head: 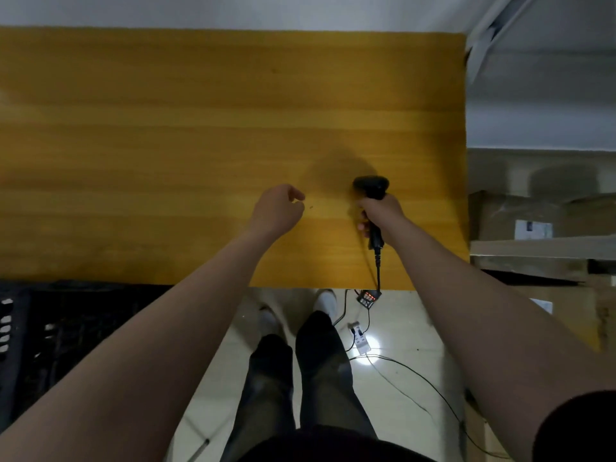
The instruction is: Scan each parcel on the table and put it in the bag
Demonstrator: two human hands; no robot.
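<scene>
A yellow wooden table (200,128) fills the upper view, and no parcel shows on it. My right hand (381,211) grips the handle of a black barcode scanner (370,188), whose head points away from me over the table's right part. Its cable (378,268) drops off the front edge. My left hand (278,208) hovers over the table to the left of the scanner, fingers loosely curled, holding nothing. A dark bag or crate (66,328) sits below the table's front edge at the left; its inside is too dark to make out.
Cardboard boxes (533,221) are stacked on shelving right of the table. On the tiled floor by my feet lie a white power strip (360,338), a small black device with red lights (368,296) and loose cables (433,391).
</scene>
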